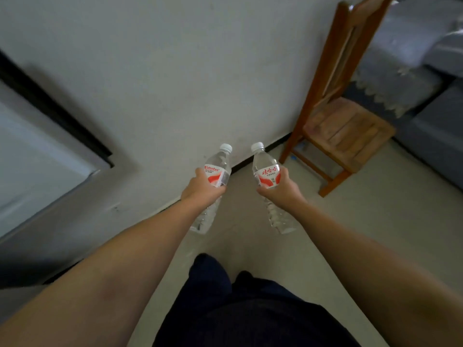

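The left bottle (217, 169) and the right bottle (265, 166) are clear and colourless. Each has a white cap and a white label with a red swoosh and red lettering. The wall (175, 71) is off-white, with a black skirting strip (241, 165) along its foot. The floor (363, 221) is pale beige-grey. At the far right, the chair (345, 131) is reddish-brown wood, its seat paler and lined with planks. The sofa (436, 136) is blue-grey under a whitish lace cover (383, 93) with a scalloped edge. The near trousers (250, 309) are dark navy.
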Demonstrator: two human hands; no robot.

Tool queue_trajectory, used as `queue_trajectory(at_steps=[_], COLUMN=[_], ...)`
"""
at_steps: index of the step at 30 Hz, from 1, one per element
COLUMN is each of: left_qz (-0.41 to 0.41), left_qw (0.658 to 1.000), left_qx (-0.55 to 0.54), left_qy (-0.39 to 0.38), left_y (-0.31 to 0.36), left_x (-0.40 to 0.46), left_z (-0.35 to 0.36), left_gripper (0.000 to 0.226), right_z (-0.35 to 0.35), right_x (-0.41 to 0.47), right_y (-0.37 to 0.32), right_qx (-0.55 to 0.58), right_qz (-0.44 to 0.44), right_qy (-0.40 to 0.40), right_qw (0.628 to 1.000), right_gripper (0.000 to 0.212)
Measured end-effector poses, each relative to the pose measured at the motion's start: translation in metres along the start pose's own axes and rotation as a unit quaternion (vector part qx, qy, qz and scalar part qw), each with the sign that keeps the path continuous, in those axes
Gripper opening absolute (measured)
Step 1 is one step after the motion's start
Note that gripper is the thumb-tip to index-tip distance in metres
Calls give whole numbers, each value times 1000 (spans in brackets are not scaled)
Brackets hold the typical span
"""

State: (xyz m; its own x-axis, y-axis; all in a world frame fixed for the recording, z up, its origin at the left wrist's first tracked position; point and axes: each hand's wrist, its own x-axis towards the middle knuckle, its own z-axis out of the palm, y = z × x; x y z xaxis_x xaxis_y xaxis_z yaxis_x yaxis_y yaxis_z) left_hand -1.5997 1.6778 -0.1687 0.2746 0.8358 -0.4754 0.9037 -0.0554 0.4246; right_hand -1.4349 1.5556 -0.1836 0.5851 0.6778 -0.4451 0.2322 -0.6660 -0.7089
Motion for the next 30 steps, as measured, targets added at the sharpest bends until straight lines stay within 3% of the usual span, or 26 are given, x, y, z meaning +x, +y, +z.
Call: queue_trajectory(at_steps=[9, 16, 21, 30], left_qz=[175, 295, 380, 462], left_qw=[975, 929, 873, 786], left_qx=[83, 145, 209, 285], left_qy=[-108, -173, -225, -296], left_y=[147, 278, 369, 466], left_x=[62, 110, 111, 57], left_z=[54, 87, 126, 231], left_gripper=[65, 64, 63, 67], right_z=[-91, -167, -211, -270], right_x=[39, 69, 70, 36], right_y=[59, 82, 109, 190], right_qx=[125, 199, 273, 288], right_qz=[105, 174, 211, 291], right_qy=[146, 280, 362, 438], right_qw=[976, 923, 866, 800], right_gripper=[70, 64, 66, 64])
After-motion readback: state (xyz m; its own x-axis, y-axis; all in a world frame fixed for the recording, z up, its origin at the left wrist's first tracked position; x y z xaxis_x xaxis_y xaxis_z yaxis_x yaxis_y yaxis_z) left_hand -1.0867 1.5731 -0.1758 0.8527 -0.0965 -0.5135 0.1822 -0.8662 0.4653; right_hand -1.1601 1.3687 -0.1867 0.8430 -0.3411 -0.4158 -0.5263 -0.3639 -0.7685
